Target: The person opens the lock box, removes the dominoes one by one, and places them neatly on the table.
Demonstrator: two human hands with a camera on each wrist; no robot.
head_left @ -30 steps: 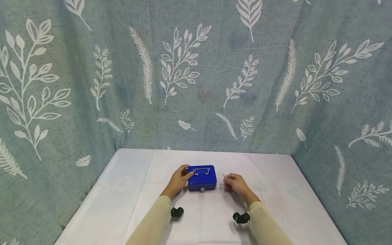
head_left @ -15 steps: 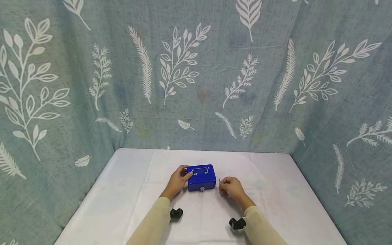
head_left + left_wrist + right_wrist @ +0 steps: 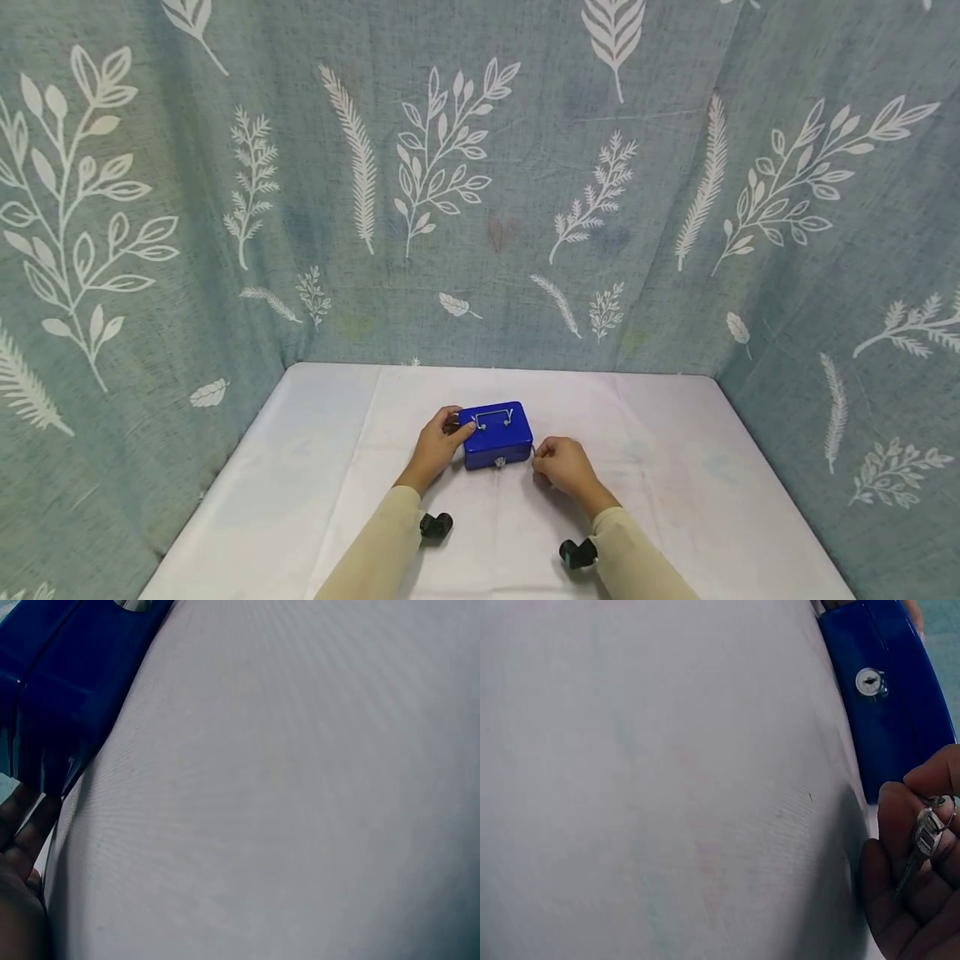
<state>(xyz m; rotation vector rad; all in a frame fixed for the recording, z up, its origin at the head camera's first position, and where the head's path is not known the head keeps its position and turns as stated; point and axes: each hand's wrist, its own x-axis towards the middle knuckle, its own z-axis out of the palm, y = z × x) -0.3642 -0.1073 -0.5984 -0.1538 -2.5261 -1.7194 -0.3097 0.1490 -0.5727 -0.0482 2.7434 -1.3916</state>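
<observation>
Key (image 3: 928, 834) barely discernible in head view

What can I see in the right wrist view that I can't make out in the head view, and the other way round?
Only the right wrist view clearly shows the metal key in the right hand and the keyhole in the lock.

Only the head view shows the wire handle atop the blue box, the pale sleeves and the white leaf prints.

Both show the box, lock, right hand, white cloth and at least part of the left hand.
</observation>
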